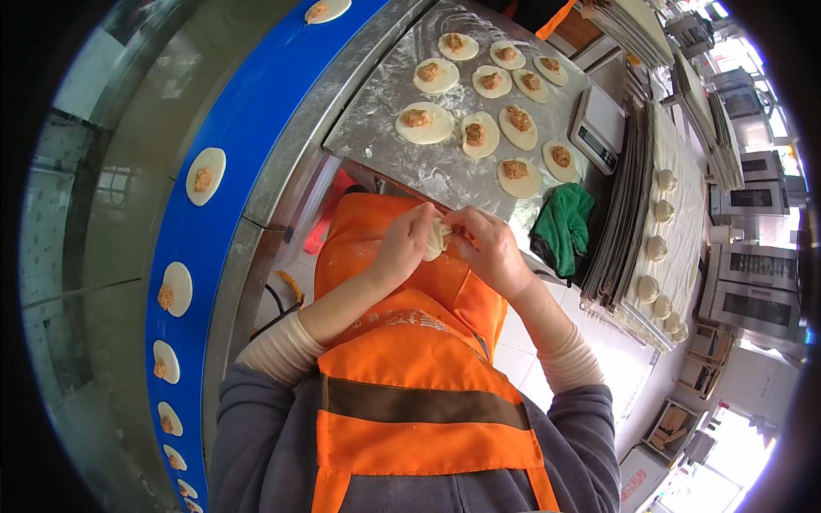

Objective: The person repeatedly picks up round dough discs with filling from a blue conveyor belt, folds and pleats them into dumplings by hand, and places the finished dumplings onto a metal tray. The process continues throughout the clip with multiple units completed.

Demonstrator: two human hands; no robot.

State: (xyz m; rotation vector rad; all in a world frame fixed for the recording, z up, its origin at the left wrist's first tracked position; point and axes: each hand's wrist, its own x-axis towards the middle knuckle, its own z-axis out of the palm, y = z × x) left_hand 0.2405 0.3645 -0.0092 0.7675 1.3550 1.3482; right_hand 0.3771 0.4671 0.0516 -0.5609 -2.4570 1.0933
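Observation:
Between both hands, over the orange apron, is a pleated dough bun (436,241). My left hand (408,238) cups it from the left, the thumb near its top. The fingers of my right hand (485,245) pinch its gathered edge from the right. Part of the bun is hidden behind the fingers. In front of the hands, flat dough rounds topped with meat filling lie on the floured steel table (391,170); among the nearest are one dough round (527,186) and another dough round (490,142).
A blue conveyor belt (224,154) carries several filled dough rounds on the left. To the right are a green cloth (567,221), a digital scale (596,131) and stacked trays (616,211). Several shaped buns (656,249) sit on the cloth-lined top tray.

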